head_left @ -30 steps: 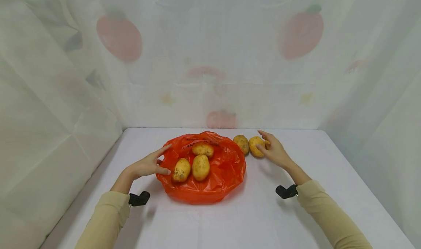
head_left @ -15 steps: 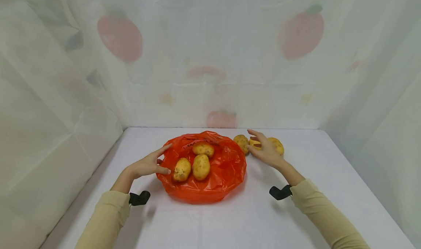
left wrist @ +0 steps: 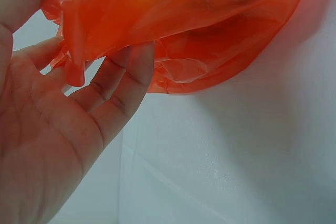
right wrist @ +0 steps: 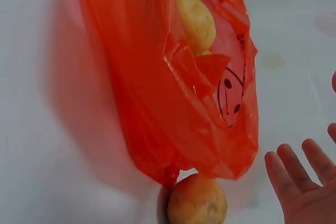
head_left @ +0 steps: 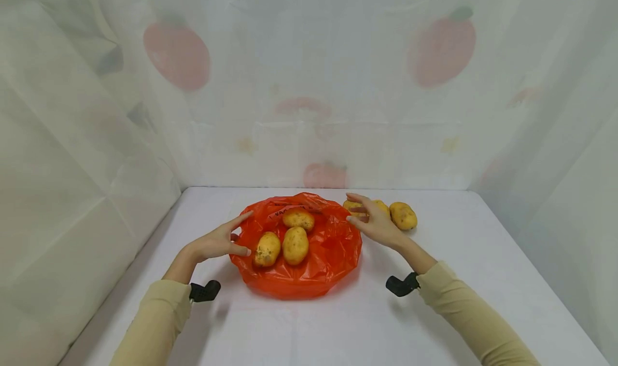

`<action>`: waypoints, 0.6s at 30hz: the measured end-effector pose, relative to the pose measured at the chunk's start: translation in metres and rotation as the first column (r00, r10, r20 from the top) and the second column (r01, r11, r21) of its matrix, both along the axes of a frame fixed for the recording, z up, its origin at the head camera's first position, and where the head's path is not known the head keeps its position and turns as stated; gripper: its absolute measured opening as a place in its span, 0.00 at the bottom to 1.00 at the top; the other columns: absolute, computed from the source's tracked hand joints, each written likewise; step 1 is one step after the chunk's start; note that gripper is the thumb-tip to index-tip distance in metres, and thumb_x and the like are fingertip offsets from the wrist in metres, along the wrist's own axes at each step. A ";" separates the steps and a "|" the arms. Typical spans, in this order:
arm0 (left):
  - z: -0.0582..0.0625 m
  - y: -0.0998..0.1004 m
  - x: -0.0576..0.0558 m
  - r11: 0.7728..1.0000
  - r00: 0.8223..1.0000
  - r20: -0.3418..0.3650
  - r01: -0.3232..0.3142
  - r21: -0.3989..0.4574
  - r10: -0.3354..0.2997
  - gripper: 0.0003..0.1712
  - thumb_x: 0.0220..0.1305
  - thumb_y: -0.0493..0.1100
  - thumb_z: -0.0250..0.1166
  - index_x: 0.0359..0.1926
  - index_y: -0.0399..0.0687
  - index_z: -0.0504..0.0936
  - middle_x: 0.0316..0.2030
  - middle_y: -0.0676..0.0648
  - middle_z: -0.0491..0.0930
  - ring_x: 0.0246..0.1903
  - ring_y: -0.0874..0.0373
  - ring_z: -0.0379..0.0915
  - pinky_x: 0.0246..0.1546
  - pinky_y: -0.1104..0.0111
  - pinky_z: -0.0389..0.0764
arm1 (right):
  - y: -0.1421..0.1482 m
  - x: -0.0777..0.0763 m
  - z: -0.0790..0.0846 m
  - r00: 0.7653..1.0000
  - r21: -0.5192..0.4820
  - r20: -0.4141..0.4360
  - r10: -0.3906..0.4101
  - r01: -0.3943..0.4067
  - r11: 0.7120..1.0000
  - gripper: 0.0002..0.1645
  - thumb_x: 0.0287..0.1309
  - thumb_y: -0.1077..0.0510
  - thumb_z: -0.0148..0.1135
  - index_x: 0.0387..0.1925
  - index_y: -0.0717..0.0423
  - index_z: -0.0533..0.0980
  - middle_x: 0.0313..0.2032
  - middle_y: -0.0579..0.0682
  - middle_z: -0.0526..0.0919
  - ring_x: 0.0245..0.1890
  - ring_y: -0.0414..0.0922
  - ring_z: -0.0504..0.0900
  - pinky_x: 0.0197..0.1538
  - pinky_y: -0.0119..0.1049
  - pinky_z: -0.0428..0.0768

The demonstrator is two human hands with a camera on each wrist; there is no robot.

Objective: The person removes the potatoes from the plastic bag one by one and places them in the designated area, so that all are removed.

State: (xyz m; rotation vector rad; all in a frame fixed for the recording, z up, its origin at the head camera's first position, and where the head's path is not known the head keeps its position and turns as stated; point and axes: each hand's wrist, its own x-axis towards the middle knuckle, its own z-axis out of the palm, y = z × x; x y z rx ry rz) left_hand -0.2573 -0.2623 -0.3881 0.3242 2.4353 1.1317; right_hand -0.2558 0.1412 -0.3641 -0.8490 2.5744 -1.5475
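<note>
A red plastic bag (head_left: 333,248) sits on the table with its mouth spread wide. Inside it lie three potatoes (head_left: 295,246). At the bag's left side my left hand (head_left: 212,245) holds the rim, thumb and index finger spread apart along it; in the left wrist view the other fingers (left wrist: 118,90) curl against the thin plastic, partly hidden by it. My right hand (head_left: 379,226) hovers by the bag's right rim with loosely bent fingers and nothing in them. Behind that hand, three more potatoes lie in a row on the table, the rightmost potato (head_left: 403,216) fully visible.
The table (head_left: 347,328) has a white cover. Pale fabric walls with faded fruit prints close in the back (head_left: 309,87) and both sides. In the right wrist view a loose potato (right wrist: 197,200) rests close beside the bag's end.
My right hand has moved left, from over the loose potatoes to the bag's right rim, uncovering the rightmost potato. My left hand, the bag and the potatoes have stayed in place.
</note>
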 end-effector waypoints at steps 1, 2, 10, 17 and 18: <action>0.000 0.000 0.000 1.000 1.000 0.001 -0.001 -0.001 0.001 0.54 0.50 0.50 0.69 0.71 0.67 0.45 0.70 0.44 0.47 0.58 0.42 0.62 0.51 0.50 0.73 | -0.002 0.001 0.001 1.000 0.011 -0.007 -0.001 0.001 1.000 0.35 0.60 0.61 0.58 0.66 0.59 0.57 0.63 0.62 0.63 0.58 0.63 0.68 0.54 0.52 0.73; 0.000 0.000 0.000 1.000 1.000 0.001 -0.001 -0.001 0.001 0.54 0.50 0.50 0.69 0.71 0.66 0.45 0.70 0.43 0.46 0.58 0.42 0.62 0.51 0.50 0.73 | -0.003 0.001 0.000 1.000 0.018 -0.005 -0.002 0.002 1.000 0.35 0.60 0.60 0.58 0.66 0.59 0.57 0.63 0.62 0.63 0.58 0.63 0.69 0.54 0.52 0.73; 0.000 0.002 0.000 1.000 1.000 0.003 0.000 0.003 0.000 0.54 0.51 0.50 0.69 0.71 0.66 0.45 0.70 0.44 0.47 0.57 0.43 0.62 0.51 0.50 0.73 | -0.014 -0.017 -0.023 0.999 0.068 0.047 -0.001 -0.003 0.998 0.35 0.60 0.53 0.58 0.66 0.46 0.57 0.64 0.54 0.63 0.57 0.56 0.71 0.54 0.49 0.74; 0.001 0.002 0.001 1.000 1.000 -0.001 0.001 -0.002 -0.001 0.54 0.50 0.50 0.69 0.71 0.67 0.45 0.70 0.44 0.47 0.57 0.44 0.63 0.50 0.51 0.74 | -0.027 -0.020 -0.028 0.992 0.046 0.110 0.067 -0.073 0.996 0.38 0.59 0.47 0.58 0.67 0.52 0.56 0.65 0.55 0.61 0.57 0.56 0.71 0.51 0.44 0.77; 0.001 0.002 0.001 1.000 1.000 -0.001 0.001 -0.002 -0.001 0.54 0.50 0.50 0.69 0.71 0.66 0.45 0.70 0.44 0.47 0.57 0.44 0.63 0.50 0.51 0.74 | -0.028 -0.020 -0.028 0.990 0.039 0.120 0.079 -0.084 0.996 0.38 0.59 0.48 0.58 0.67 0.52 0.56 0.65 0.56 0.60 0.57 0.57 0.71 0.51 0.44 0.77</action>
